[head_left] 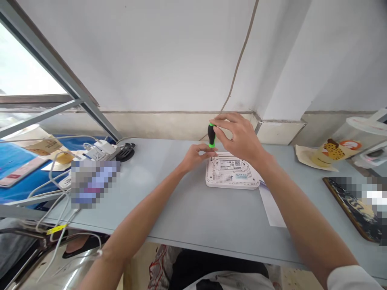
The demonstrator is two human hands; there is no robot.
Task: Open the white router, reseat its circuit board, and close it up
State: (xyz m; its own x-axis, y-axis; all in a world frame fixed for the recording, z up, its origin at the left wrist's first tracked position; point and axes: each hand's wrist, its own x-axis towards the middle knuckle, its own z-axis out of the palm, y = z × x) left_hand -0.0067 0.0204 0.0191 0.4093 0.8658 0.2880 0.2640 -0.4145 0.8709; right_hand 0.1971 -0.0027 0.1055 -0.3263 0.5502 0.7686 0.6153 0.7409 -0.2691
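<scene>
The right hand (pixel 238 139) pinches a black-and-green screwdriver (pixel 211 135) by its handle; the left hand (pixel 195 158) closes around the shaft, just above a white router (pixel 232 175) at centre frame; a slack grip could let the tip slip and scratch the router.

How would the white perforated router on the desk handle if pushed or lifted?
The white perforated router is probably light for its size, since its casing looks like thin vented plastic. Its low, flat shape suggests it would slide rather than tip or roll.
</scene>
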